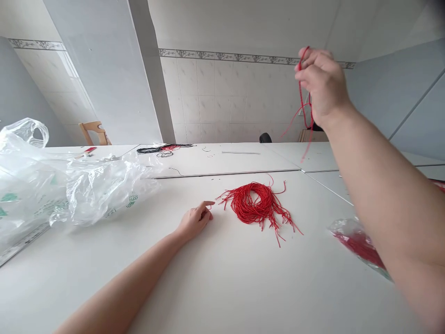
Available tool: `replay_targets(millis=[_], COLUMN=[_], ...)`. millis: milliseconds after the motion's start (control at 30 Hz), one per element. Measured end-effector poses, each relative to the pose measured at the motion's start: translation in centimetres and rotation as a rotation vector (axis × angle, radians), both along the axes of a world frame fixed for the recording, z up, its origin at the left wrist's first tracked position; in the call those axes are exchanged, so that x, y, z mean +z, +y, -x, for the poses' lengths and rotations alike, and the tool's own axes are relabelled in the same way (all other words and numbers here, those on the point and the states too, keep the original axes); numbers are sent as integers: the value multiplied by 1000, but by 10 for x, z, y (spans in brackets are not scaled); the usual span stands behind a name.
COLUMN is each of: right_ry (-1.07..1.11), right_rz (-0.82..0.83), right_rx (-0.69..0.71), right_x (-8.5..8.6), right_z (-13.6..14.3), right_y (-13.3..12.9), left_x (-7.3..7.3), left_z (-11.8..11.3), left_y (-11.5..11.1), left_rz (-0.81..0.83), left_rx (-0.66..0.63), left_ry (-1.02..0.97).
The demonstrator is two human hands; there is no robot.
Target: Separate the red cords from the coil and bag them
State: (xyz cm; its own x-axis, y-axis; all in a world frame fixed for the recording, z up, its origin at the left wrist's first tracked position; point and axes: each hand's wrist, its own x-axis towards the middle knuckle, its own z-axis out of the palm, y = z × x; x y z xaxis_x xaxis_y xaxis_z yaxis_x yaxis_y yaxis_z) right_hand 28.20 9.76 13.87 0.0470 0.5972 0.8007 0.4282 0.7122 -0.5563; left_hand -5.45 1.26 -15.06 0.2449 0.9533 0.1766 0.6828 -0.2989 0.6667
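My right hand (pixel 325 81) is raised high on the right, its fingers closed around a red cord (pixel 301 95). The cord hangs in a loop below the fingers, and its loose ends are blurred. My left hand (pixel 196 220) rests low over the white table, index finger stretched out and the other fingers curled in. A tiny reddish bit shows by its fingertips, too small to make out. Just right of that hand lies a coiled bundle of red cords (pixel 243 208), a ring with frayed-looking ends spreading out. My left hand is apart from the bundle.
A clear plastic bag (pixel 100 190) with green print spreads over the table's left side. Another clear bag with red contents (pixel 361 248) lies at right, partly behind my right arm. Black and red cords (pixel 163 149) lie farther back. A wooden chair (pixel 95 132) stands beyond.
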Motion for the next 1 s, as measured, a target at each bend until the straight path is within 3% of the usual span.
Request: replay_targets(millis=[100,233,300,400,533,633,767,867,1000], right_ry=[-1,22,86,183,266,316,352,336,319], right_rz=[86,290,374,507,650,694,701,686,656], right_rx=[129,494,660,784,875,900,839,798,734], right_x=[6,6,1,-16,-54,-83,-109,-119,-128], right_z=[22,51,63,77,92,100,103,99,87], right_y=[-9,-27,-35,-43,-51,-58,-73,-83,-89], left_x=[0,1,6,25,58,74,79,78,75], left_z=[1,2,3,8,15,14,3,-5,-11], left_y=[-1,1,3,4,-2,-9,-18,-24,-25], left_rz=[18,51,61,44,206,352,404,458,461], left_rx=[-1,-14,9,93,66,39,25,7,84], left_ry=[-60,-194,-295,-467,-844,-1079,-996,-958,-974])
